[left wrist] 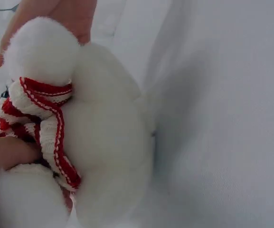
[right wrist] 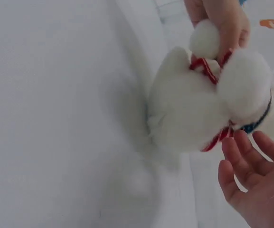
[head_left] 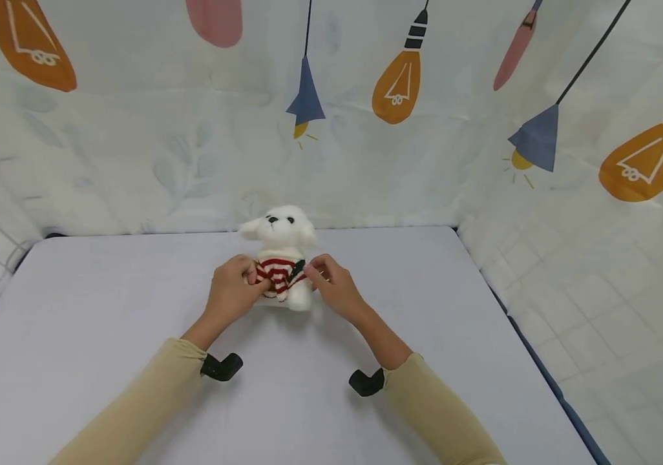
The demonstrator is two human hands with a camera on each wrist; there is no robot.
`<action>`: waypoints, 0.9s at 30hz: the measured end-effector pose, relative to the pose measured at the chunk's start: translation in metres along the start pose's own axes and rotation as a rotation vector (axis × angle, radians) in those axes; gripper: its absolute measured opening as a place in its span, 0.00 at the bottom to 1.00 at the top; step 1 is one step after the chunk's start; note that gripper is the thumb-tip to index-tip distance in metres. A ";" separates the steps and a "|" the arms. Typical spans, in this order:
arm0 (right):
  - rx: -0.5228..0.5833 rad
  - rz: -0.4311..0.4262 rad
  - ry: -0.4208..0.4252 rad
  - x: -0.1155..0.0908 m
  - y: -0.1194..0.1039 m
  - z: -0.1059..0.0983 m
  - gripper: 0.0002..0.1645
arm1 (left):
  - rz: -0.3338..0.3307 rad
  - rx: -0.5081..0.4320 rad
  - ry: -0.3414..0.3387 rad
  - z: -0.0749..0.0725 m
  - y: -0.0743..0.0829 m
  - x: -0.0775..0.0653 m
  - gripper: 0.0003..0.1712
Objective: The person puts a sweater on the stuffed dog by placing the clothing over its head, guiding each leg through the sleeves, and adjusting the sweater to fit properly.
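Observation:
A white plush dog (head_left: 289, 226) with floppy ears sits upright on the table, its face turned to me. It wears a red-and-white striped knit sweater (head_left: 278, 274) with a dark green patch. My left hand (head_left: 234, 287) grips the sweater on the toy's left side as I see it. In the left wrist view, the thumb (left wrist: 13, 151) tucks in at the sweater's lower edge, beside a white leg. My right hand (head_left: 337, 284) is at the opposite side of the sweater. In the right wrist view, its loosely spread fingers (right wrist: 250, 159) are by the sweater's red trim; whether they touch it I cannot tell.
The plush stands toward the far edge of a white-covered table (head_left: 105, 303). Behind it hangs a pale curtain (head_left: 134, 148) printed with bulbs and lamps, and it continues along both sides. Black wrist mounts (head_left: 222, 367) stick out from both sleeves.

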State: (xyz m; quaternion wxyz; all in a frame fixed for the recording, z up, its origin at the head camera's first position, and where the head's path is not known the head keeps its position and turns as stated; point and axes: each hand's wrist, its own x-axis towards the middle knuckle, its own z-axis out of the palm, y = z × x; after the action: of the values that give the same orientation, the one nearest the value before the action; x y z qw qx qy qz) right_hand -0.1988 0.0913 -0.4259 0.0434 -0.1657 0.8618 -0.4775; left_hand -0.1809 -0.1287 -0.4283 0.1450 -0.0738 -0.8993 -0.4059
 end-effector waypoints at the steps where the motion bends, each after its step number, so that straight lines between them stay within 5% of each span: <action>1: 0.023 0.017 -0.003 0.001 0.002 -0.003 0.19 | -0.016 -0.033 0.000 -0.001 -0.005 0.001 0.23; 8: 0.118 0.105 -0.164 0.007 0.014 -0.017 0.27 | -0.093 -0.290 -0.130 -0.012 -0.028 0.002 0.27; 14: 0.330 0.036 -0.452 0.005 0.021 -0.024 0.50 | -0.013 -0.702 -0.279 -0.012 -0.031 0.002 0.25; 17: 0.390 -0.010 -0.546 0.003 0.020 -0.022 0.62 | 0.033 -0.812 -0.308 -0.007 -0.029 0.003 0.25; 22: 0.392 -0.006 -0.478 0.003 0.017 -0.013 0.48 | 0.000 -0.784 -0.300 0.000 -0.022 0.005 0.23; 27: 0.253 0.048 -0.241 0.005 0.016 -0.011 0.38 | -0.100 -0.512 -0.255 0.002 -0.016 0.008 0.15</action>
State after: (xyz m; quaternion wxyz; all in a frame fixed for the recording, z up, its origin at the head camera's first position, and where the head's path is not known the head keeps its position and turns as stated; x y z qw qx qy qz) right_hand -0.2100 0.1062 -0.4332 0.1782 -0.1942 0.7872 -0.5575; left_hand -0.1933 -0.1377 -0.4381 -0.0126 -0.1141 -0.7812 -0.6137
